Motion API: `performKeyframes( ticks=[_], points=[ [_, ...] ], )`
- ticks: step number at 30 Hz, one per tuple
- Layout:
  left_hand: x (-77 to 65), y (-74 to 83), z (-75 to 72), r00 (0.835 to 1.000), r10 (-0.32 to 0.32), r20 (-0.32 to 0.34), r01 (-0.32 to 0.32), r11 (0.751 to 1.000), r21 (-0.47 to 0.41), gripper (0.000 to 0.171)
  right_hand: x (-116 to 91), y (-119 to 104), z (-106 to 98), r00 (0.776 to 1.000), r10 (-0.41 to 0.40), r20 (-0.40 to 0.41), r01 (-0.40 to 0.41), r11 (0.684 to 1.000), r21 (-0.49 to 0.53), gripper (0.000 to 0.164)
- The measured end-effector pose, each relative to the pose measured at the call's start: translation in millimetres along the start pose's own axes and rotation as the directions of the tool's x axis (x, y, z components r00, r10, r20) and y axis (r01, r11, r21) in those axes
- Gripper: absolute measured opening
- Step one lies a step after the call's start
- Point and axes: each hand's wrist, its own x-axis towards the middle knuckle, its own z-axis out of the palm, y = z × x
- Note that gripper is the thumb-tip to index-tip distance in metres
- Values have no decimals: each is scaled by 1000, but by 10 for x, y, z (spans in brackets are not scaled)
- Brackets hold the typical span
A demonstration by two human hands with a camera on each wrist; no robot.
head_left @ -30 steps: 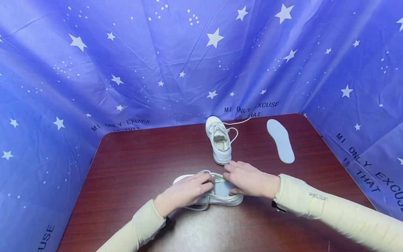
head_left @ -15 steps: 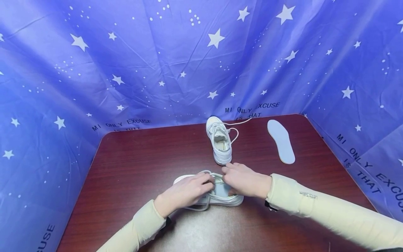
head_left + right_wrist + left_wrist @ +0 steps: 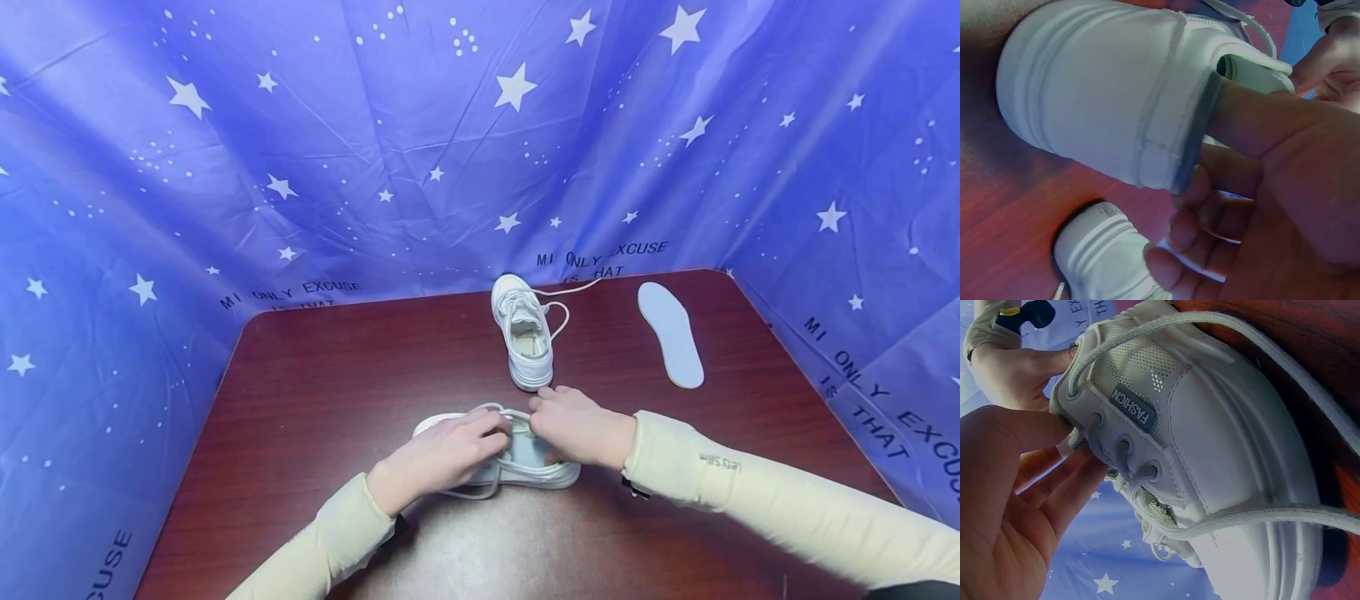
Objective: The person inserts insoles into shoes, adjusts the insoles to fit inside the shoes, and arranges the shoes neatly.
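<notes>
The near shoe (image 3: 525, 477) stands at the near middle of the surface (image 3: 337, 375), toe left, an insole (image 3: 530, 450) inside its opening. The left hand (image 3: 450, 450) has its grip clamped on the eyelet flap (image 3: 1110, 431); only the left-wrist view shows the grey label (image 3: 1133, 407) beside it. The right hand's (image 3: 579, 429) grip is on the heel collar (image 3: 1200, 131); the right-wrist view shows the thumb (image 3: 1241, 115) vanishing inside. Since 1 s ago the right hand has shifted slightly left; both shoes have stayed. The far shoe (image 3: 522, 333) stands just beyond, the loose insole (image 3: 670, 335) far right.
</notes>
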Motion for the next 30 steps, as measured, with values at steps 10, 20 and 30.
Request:
performKeyframes(
  ticks=[10, 20, 30],
  points=[
    [18, -1, -22, 1000, -15, 25, 16, 999, -38, 18, -27, 113, -81, 994, -97, 47, 85, 974, 209, 13],
    [20, 2, -36, 999, -28, 38, 29, 999, -44, 15, -97, 68, -275, 957, -61, 283, -30, 952, 306, 25],
    [24, 12, -39, 999, -31, 44, 33, 999, -43, 14, -119, 55, -223, 942, -40, 333, -79, 939, 335, 26]
  ],
)
